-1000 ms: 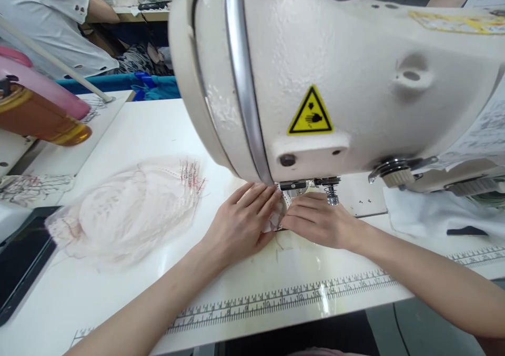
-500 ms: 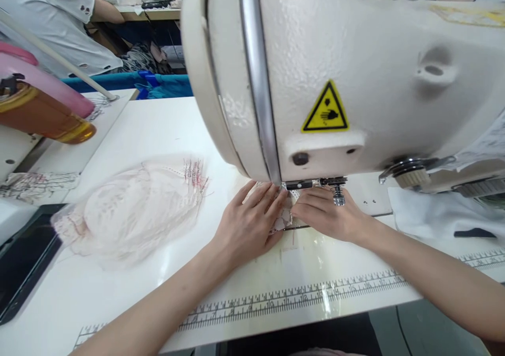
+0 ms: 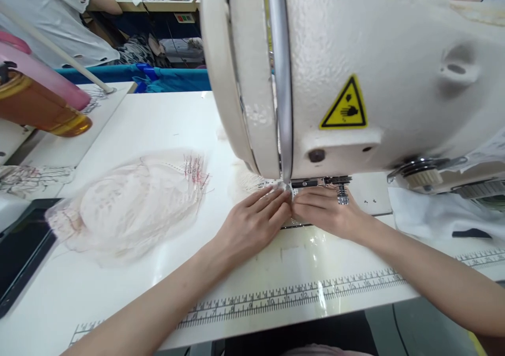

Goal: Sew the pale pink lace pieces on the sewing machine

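Note:
My left hand (image 3: pixel 252 222) lies flat on the white table (image 3: pixel 150 130), its fingers stretched toward the presser foot (image 3: pixel 305 183) of the cream sewing machine (image 3: pixel 355 77). My right hand (image 3: pixel 327 211) rests opposite, fingers extended, fingertips meeting those of the left. Both press a small piece of pale lace fabric (image 3: pixel 248 180) that runs under the machine head. The needle is hidden behind the machine's front.
A pile of pale pink lace pieces (image 3: pixel 130 203) with red threads lies to the left. A dark tablet (image 3: pixel 19 251) sits at the left edge, an amber bottle with pink cap (image 3: pixel 43 109) behind it. A ruler strip (image 3: pixel 284 295) runs along the front edge. Another person's white sleeve (image 3: pixel 51 14) shows at the back left.
The lace has fed back under the foot and shows less between my fingers. My fingertips have drawn together. The view has shifted left.

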### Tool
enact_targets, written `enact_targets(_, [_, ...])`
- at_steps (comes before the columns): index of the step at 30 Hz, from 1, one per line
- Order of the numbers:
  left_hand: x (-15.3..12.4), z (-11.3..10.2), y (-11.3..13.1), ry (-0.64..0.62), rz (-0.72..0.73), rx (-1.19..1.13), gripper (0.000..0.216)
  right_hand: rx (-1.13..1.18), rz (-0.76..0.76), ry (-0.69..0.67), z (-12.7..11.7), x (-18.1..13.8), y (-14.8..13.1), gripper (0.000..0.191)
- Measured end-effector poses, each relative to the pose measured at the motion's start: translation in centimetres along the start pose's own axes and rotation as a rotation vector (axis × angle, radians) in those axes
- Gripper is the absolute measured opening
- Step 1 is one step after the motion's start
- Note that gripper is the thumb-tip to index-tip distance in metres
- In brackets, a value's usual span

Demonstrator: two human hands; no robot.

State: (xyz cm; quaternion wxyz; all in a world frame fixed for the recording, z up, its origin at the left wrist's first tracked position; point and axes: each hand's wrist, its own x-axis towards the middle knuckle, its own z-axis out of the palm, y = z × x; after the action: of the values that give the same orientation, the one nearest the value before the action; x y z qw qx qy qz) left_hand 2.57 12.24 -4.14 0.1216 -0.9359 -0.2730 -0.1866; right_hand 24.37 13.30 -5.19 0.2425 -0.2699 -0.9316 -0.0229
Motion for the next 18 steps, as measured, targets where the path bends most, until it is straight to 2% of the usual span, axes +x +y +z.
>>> enact_targets(6, [0.20, -0.12, -0.25, -0.009, -0.067, -0.021, 0.021, 0.074, 0.028, 0.023, 1.24, 0.20, -0.39, 0.020])
enact_targets(18, [0.18, 0.12, -0.41, -0.060, -0.123, 0.005, 0.020, 0.157, 0.130, 0.011, 0.91, 0.70, -0.30, 0.022])
